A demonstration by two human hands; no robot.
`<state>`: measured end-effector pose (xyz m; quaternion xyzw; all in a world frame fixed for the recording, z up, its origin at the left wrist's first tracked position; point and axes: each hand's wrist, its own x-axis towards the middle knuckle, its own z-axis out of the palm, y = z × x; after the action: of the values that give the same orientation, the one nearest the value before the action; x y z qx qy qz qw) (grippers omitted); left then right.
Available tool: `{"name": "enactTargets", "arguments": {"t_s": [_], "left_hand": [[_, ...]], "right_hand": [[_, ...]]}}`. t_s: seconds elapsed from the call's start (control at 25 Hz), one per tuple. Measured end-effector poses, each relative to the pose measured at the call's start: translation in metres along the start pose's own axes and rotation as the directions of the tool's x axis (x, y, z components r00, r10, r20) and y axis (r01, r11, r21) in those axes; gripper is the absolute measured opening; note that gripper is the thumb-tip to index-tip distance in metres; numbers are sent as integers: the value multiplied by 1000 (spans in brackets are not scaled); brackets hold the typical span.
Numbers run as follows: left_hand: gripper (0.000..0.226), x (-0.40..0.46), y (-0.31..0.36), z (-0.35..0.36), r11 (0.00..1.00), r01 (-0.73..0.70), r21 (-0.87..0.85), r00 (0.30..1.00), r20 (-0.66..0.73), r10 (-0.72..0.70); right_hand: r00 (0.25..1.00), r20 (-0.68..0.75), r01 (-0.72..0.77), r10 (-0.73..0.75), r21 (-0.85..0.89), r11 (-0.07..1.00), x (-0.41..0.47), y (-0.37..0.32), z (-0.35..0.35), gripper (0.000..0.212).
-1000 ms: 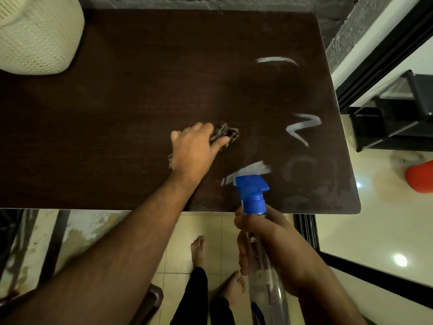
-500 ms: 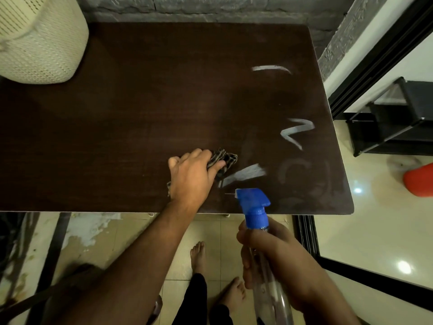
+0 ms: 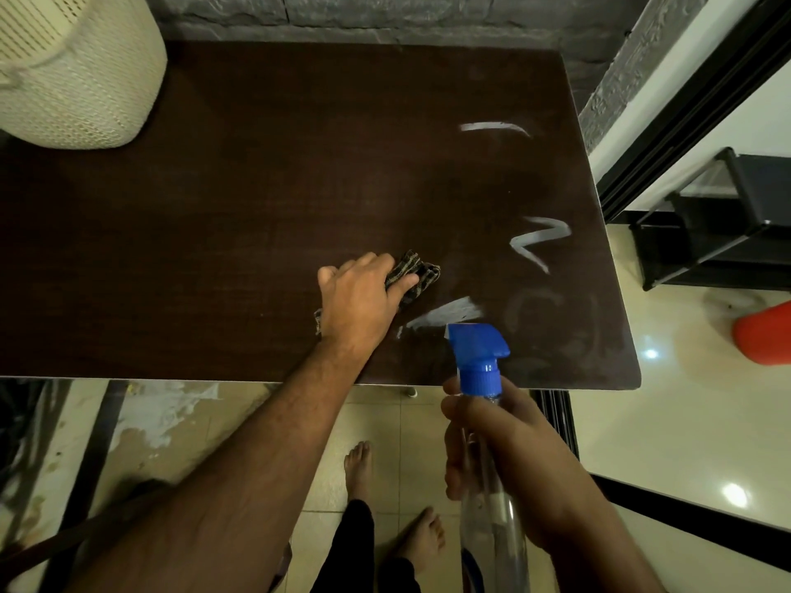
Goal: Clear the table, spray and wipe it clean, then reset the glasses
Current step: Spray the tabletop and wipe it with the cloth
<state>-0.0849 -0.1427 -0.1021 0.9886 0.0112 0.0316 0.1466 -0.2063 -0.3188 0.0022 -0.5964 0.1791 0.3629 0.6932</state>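
A dark wooden table [image 3: 265, 216] fills the middle of the view. My left hand [image 3: 357, 303] grips a crumpled dark patterned cloth [image 3: 417, 273] and presses it on the table near the front edge. My right hand [image 3: 509, 455] holds a clear spray bottle [image 3: 492, 520] with a blue trigger head [image 3: 477, 348], upright, just in front of the table's front edge. White wet streaks [image 3: 537, 239] lie on the right part of the tabletop. No glasses are in view.
A cream woven basket [image 3: 72, 70] stands on the table's back left corner. A grey stone wall [image 3: 385, 15] runs behind the table. To the right are a black rack [image 3: 727, 224] and a red object [image 3: 766, 333] on the tiled floor. My bare feet [image 3: 359, 468] are below.
My left hand slid the cloth toward the table's front edge and then back up a little. The right hand and the bottle have barely moved.
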Motion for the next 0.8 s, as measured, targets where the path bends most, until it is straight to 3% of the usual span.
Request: {"name": "enactTargets", "arguments": {"t_s": [0.16,0.32,0.48,0.72,0.8], "left_hand": [[44,1,1,2,1000,9,19,1000,-8,-9],[44,1,3,2,1000,-1,10,1000,-4,1],[40,-1,2,0,999,-16,30,1000,6,16],[34,-52,-5,-3,957,-290,-30,954,71,291],[33,-39,-20,-4,974,-225,27,974,24,225]], "right_hand": [[1000,0,15,-15,5,1000,0,-2,-4,42],[1000,1,14,-14,-21,1000,3,1,-1,28],[1000,-10,26,-26,-25,999,3,2,0,39],[1000,8,16,-16,28,999,0,-2,-5,42],[1000,10,18,-19,33,999,0,-2,-11,44]]}}
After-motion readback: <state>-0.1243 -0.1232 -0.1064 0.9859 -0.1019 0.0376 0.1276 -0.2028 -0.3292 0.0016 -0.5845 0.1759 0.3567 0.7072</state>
